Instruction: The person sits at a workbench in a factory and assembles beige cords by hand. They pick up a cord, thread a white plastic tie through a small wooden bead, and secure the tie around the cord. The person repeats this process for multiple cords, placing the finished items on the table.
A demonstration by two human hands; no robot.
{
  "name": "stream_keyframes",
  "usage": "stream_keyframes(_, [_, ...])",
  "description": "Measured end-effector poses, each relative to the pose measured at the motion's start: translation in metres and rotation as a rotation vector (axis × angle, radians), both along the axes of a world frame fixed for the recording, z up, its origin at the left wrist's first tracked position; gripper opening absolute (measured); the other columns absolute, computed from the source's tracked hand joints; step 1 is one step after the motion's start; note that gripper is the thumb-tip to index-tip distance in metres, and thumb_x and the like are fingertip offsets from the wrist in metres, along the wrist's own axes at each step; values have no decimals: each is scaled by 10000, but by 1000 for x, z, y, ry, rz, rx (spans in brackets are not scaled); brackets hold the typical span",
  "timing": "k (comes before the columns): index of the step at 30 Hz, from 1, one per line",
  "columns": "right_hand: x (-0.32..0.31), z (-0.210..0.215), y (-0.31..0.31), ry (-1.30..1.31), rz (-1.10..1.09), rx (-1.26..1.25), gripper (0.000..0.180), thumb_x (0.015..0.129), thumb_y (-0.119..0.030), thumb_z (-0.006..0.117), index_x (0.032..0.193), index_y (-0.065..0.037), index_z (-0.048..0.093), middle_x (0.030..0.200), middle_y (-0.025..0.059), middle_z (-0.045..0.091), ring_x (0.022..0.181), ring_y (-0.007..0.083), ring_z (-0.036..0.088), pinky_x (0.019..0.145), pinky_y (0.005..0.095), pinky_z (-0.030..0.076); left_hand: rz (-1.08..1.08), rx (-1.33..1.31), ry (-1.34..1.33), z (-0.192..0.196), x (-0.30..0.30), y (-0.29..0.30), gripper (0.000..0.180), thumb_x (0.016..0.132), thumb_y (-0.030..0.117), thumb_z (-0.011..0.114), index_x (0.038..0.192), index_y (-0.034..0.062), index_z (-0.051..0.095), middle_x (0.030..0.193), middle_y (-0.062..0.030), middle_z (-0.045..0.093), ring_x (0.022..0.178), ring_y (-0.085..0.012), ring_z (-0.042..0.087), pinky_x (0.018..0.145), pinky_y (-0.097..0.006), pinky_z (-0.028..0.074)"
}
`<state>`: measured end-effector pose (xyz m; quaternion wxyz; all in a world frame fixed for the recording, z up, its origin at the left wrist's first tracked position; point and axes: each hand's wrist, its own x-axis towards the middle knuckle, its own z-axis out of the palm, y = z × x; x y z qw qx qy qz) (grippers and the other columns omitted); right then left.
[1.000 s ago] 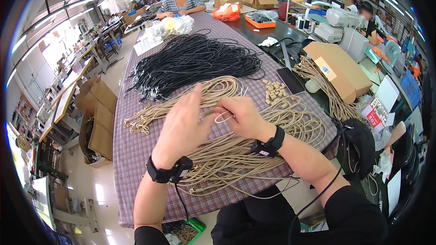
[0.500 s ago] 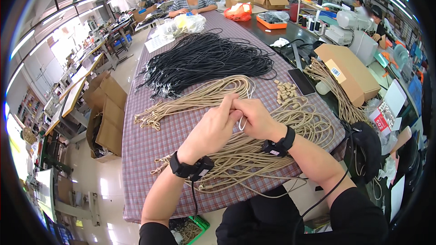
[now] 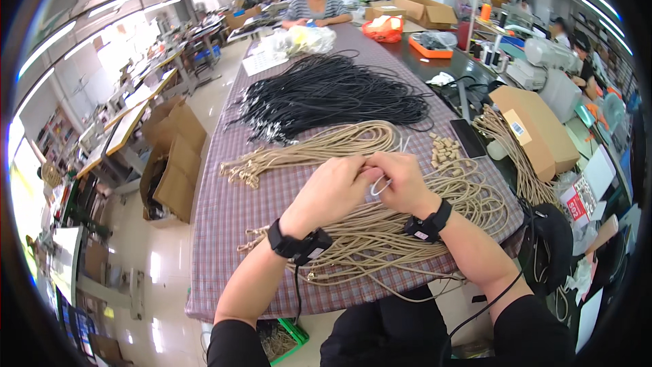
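My left hand [image 3: 334,185] and my right hand [image 3: 402,181] meet above the middle of the table, fingers closed and pinching together. A thin white cord [image 3: 380,187] loops out between them, and its ends show just beyond my knuckles. The exact grip of the fingertips is hidden. Behind the hands lies a bundle of beige cords [image 3: 305,150] with metal clips at its left end, its looped end close to my fingers. Under my wrists spreads a looser pile of beige cords [image 3: 380,250], also with clips at the left.
A large heap of black cords [image 3: 333,92] lies farther back. Small tan pieces [image 3: 445,151] and a black phone [image 3: 468,138] sit to the right, near an open cardboard box [image 3: 533,129]. A person [image 3: 316,7] sits at the table's far end. Cardboard boxes [image 3: 173,163] stand on the floor at left.
The whole view has shifted, so the table appears farther right and slightly lower. My hands stay together on the white cord, with only small finger movement.
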<state>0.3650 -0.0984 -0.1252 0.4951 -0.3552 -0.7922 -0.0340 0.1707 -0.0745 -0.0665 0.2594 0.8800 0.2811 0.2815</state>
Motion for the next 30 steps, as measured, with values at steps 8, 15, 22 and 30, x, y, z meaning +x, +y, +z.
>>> stream_keyframes(8, [-13, -4, 11, -28, -26, 98, 160, 835, -98, 735, 982, -95, 673, 808, 81, 680, 744, 349, 699, 650, 469, 548, 61, 103, 140, 25, -21, -13, 200, 1033, 117, 606, 971, -30, 727, 864, -263, 710, 834, -467, 688, 732, -527, 504])
stream_keyframes(15, [4, 7, 5, -48, -27, 186, 120, 907, -179, 772, 937, -113, 676, 819, 37, 670, 735, 291, 693, 625, 418, 540, 16, 119, 187, 34, -19, -9, 187, 1028, 83, 590, 918, -40, 677, 806, -228, 690, 802, -440, 678, 740, -504, 506])
stream_keyframes(22, [3, 13, -5, -100, -80, 223, 145, 864, -135, 810, 913, -114, 675, 852, 29, 701, 728, 273, 699, 645, 393, 538, 1, 215, 144, 22, -25, -1, 189, 1032, 105, 577, 926, -31, 652, 837, -248, 680, 836, -466, 664, 748, -530, 500])
stream_keyframes(30, [-1, 25, 0, -170, -71, 257, 218, 827, -162, 871, 902, -107, 673, 804, 17, 670, 645, 249, 630, 581, 376, 479, 15, 195, 278, 32, -38, -7, 201, 1059, 151, 544, 959, -11, 609, 838, -253, 652, 858, -479, 635, 765, -562, 475])
